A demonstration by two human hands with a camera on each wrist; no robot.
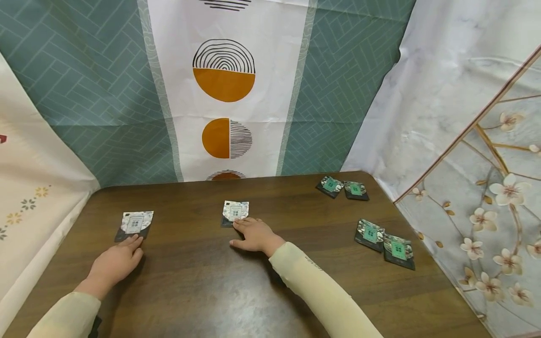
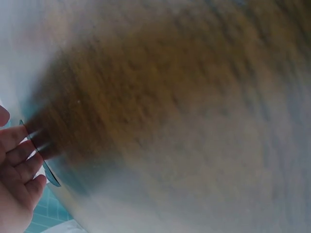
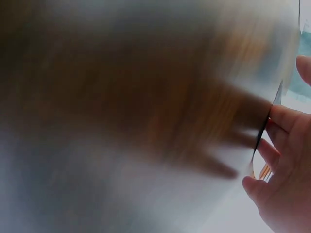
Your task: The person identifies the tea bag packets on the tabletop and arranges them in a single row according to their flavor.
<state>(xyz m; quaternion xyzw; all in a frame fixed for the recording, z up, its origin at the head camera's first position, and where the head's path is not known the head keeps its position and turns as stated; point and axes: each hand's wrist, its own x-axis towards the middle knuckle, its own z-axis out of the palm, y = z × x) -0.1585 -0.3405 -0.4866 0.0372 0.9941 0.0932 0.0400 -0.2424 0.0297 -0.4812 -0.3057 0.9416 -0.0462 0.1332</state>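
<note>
A flat packet, white-patterned above and black below, lies at the left of the brown table. My left hand reaches its lower edge with extended fingertips, palm down. Edge-on, the packet shows as a thin strip at the fingers in the left wrist view. A similar white-and-black packet lies near the table's middle. The fingertips of my right hand rest on its lower right part, partly covering it, with the thumb spread aside. Neither hand curls round its packet.
Two packets with green labels lie at the back right of the table. Nearer me on the right are two more, a green-labelled packet and its neighbour packet. Patterned cloth hangs behind the table.
</note>
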